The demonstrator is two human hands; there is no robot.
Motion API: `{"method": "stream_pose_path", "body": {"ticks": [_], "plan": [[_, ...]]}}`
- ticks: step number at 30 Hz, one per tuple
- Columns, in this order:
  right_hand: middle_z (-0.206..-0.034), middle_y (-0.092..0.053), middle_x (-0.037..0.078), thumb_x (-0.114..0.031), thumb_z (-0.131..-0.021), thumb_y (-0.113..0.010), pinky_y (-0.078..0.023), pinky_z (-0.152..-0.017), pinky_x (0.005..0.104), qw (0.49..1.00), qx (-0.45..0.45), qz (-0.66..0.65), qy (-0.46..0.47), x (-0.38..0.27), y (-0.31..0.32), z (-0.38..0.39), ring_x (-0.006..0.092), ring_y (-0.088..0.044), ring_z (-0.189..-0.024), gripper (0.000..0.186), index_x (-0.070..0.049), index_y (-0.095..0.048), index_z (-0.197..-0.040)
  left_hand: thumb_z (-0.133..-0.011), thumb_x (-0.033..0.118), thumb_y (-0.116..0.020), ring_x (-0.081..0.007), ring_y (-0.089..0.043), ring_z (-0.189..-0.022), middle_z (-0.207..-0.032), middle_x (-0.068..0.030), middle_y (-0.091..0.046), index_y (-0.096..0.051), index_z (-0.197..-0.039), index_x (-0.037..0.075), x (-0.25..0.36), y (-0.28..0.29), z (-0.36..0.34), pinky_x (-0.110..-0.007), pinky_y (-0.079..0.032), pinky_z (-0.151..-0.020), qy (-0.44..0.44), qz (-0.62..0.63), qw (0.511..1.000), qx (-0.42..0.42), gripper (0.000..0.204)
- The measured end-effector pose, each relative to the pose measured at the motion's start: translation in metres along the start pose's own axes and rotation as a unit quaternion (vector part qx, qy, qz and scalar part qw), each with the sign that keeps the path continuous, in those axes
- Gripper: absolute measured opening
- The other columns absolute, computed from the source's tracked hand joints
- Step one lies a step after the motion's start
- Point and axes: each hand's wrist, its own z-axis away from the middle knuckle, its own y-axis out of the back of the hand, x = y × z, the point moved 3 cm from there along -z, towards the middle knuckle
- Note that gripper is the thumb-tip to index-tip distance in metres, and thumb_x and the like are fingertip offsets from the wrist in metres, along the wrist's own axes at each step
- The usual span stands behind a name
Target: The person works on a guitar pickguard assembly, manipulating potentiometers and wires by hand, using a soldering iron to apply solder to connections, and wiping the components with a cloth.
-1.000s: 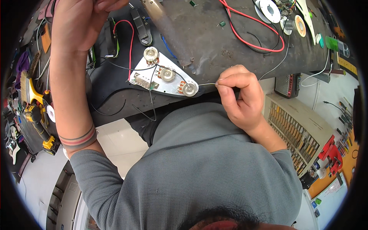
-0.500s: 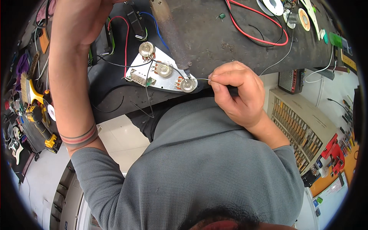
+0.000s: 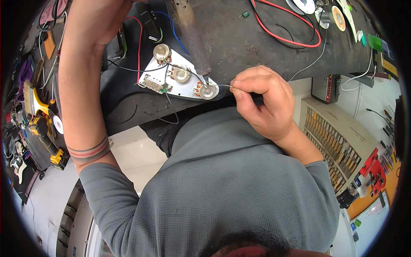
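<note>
A metal control plate lies near the bench's front edge. It carries three round potentiometers, a slotted switch and soldered wires. My left hand is at the upper left, its fingers cut off by the top edge. From there a soldering iron slants down, its brown-stained barrel in view and its handle out of sight. The iron's tip is at the terminals of the rightmost potentiometer. My right hand pinches a thin solder wire between thumb and forefinger, its end reaching that same potentiometer.
Two black pickups with red and blue leads lie behind the plate. A green capacitor, a red-and-black cable and a solder spool are farther right. A cordless drill and a brush lie left.
The plate and both hands appear shifted slightly in view, the plate up and left. The soldering iron's tip and the solder stay at the rightmost potentiometer. A loose wire below the plate has swung a little.
</note>
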Motion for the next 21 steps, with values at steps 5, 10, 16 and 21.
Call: {"method": "stream_pose_path", "body": {"ticks": [5, 10, 16, 21], "plan": [[-0.086, -0.075, 0.007, 0.003, -0.081, -0.083, -0.056, -0.066, 0.0359, 1.000, -0.005, 0.001, 0.001, -0.001, 0.000, -0.001, 0.0244, -0.073, -0.072, 0.027, -0.007, -0.065, -0.099, -0.109, 0.030, -0.060, -0.0048, -0.036, -0.050, -0.062, 0.0084, -0.046, -0.070, -0.095, 0.006, -0.016, 0.013, -0.007, -0.025, -0.029, -0.050, -0.021, -0.004, 1.000, -0.014, 0.029], [-0.086, -0.075, 0.007, 0.003, -0.081, -0.083, -0.056, -0.066, 0.0353, 1.000, -0.007, 0.006, 0.001, 0.000, 0.000, 0.000, 0.0241, -0.072, -0.072, 0.028, -0.007, -0.065, -0.099, -0.109, 0.031, -0.061, -0.0046, -0.037, -0.051, -0.064, 0.0082, -0.047, -0.070, -0.095, 0.007, -0.005, -0.006, 0.000, -0.025, -0.030, -0.050, -0.015, -0.025, 1.000, 0.010, 0.029], [-0.087, -0.075, 0.007, 0.003, -0.080, -0.083, -0.055, -0.065, 0.0356, 1.000, -0.008, 0.007, -0.001, 0.000, 0.001, -0.001, 0.0243, -0.072, -0.072, 0.027, -0.007, -0.066, -0.099, -0.109, 0.032, -0.063, -0.0046, -0.038, -0.051, -0.063, 0.0083, -0.046, -0.071, -0.095, 0.006, -0.005, 0.002, -0.002, -0.025, -0.030, -0.050, -0.014, -0.014, 0.999, -0.027, 0.030], [-0.087, -0.075, 0.007, 0.003, -0.080, -0.083, -0.055, -0.065, 0.0358, 1.000, -0.009, 0.005, 0.003, -0.002, 0.001, -0.002, 0.0248, -0.072, -0.072, 0.027, -0.007, -0.066, -0.098, -0.108, 0.033, -0.064, -0.0048, -0.038, -0.051, -0.063, 0.0084, -0.045, -0.071, -0.095, 0.006, -0.003, 0.003, -0.001, -0.025, -0.030, -0.050, -0.026, -0.036, 0.999, -0.025, 0.031]]}}
